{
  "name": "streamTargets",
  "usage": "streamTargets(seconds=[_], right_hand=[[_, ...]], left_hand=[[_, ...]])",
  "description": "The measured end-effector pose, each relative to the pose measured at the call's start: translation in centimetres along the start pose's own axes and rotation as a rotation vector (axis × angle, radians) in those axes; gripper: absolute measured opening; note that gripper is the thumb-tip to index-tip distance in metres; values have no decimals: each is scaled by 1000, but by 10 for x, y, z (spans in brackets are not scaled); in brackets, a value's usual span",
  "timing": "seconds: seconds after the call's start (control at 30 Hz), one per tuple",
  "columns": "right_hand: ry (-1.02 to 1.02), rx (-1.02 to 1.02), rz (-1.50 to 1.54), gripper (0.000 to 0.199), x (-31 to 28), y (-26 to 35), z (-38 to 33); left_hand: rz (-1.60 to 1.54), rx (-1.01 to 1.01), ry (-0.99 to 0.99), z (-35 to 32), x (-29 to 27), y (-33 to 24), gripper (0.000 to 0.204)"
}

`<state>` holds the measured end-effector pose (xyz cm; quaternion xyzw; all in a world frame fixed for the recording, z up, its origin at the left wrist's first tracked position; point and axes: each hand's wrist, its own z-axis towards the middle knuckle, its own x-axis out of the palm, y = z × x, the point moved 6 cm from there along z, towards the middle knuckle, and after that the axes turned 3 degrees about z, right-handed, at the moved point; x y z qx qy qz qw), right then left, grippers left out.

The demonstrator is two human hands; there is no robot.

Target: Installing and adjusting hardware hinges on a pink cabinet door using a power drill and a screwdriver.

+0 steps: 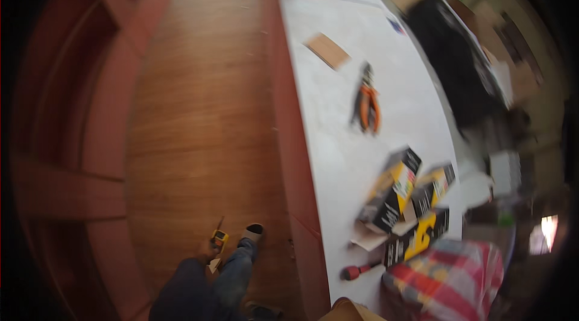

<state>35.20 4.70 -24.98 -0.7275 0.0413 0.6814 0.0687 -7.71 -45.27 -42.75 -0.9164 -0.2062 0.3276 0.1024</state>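
My left hand (207, 251) hangs low beside my leg, over the wooden floor. Its fingers are closed round a small yellow and black tool (219, 238) with a thin dark rod pointing up; blur hides its exact kind. A pale piece (214, 265) shows just below that hand. My right hand is out of the picture. To the right, on the white counter (338, 158), lie orange-handled pliers (368, 107), a flat brown cardboard piece (327, 50) and a red and black screwdriver (358, 271).
Black and yellow boxes (392, 191) lie in a group on the counter, beside a red plaid cloth bundle (446, 279). Reddish shelving (108, 116) stands on the left. Between it and the counter runs a wooden floor (193, 110). A tan shape (350, 312) enters at the bottom edge.
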Motion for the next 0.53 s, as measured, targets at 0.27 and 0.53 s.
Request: streamTargets(seconds=[0.27,0.53], right_hand=[[47,488,558,23,-243,40,176],[-364,479,449,20,-261,52,170]], left_hand=[[105,-151,-50,-90,-63,-56,58],[-72,-131,-130,-162,-106,-56,74]])
